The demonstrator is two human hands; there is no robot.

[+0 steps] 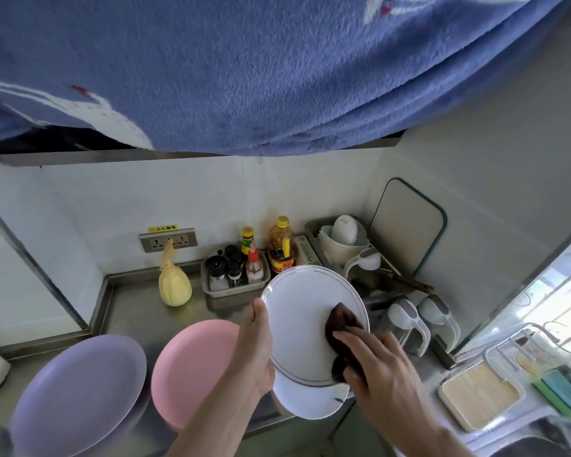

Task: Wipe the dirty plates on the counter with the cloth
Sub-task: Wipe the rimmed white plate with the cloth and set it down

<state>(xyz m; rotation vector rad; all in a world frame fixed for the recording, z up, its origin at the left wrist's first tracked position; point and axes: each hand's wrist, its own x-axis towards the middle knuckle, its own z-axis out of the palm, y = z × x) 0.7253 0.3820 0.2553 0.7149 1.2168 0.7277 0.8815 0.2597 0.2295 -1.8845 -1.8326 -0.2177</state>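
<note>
A steel counter [136, 311] runs along a white tiled wall into a corner, with a blue fleece cloth [244, 77] hanging across the top of the head view. On the counter lie a lilac plate [80, 394] and, just beside it, a pink plate [192, 367]; behind them stand a yellow spray bottle [173, 285] and a basket of sauce bottles [238, 275].

The left hand [256, 354] is closed on the left rim of a white plate [307, 321], thumb on the face and fingers hidden behind, holding it tilted up above a second white plate [310, 404] that seems to rest at the counter edge. The right hand [376, 371] has its fingers curled round a dark cloth [342, 328], pressing it against the plate's right side.

Wiping looks underway on this plate. To do it well I would sweep in overlapping arcs from the rim inward, keep the left grip firm against the push (a tilted plate slips easily), and turn the plate so the left half is reached too
</note>
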